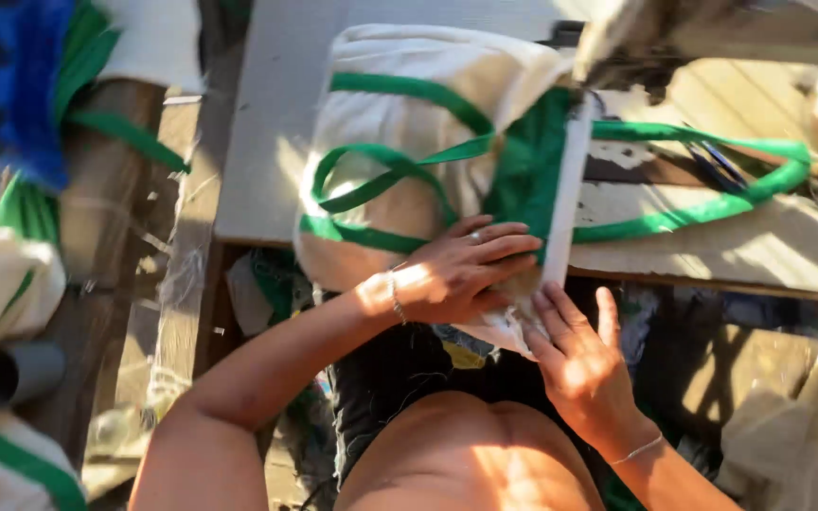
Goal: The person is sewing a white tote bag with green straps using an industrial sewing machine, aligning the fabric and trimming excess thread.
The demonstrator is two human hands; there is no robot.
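The cream cloth bag point(409, 123) lies on the grey work surface point(267, 123), at about 12 o'clock from both hands, with its near edge hanging over the table edge toward the person.

The left hand point(456, 270) lies flat on the lower part of the bag, palm down, fingers extended and close together, pointing toward 2 o'clock. It presses the cloth and grips nothing. A ring shows on one finger and a thin bracelet on the wrist.

The right hand point(579, 355) is just beside the left hand, at its 4 o'clock. Its fingers are extended toward 11 o'clock and touch the bag's hanging edge; the hand is open, not clenched. A thin bracelet sits on its wrist.

The bag is cream-coloured fabric trimmed with green strap point(390, 170). The strap forms loops across the front panel. A green fabric panel point(527, 161) sits at the bag's right side, next to a white strip point(565, 189) running from 12 to 6 o'clock. A further length of green strap extends toward 3 o'clock over the wooden board point(712, 246).

Count: two hands, one bag under the hands. At 9 o'clock, more cream and green cloth point(2, 274) is piled at the frame edge; the number of pieces there cannot be told.
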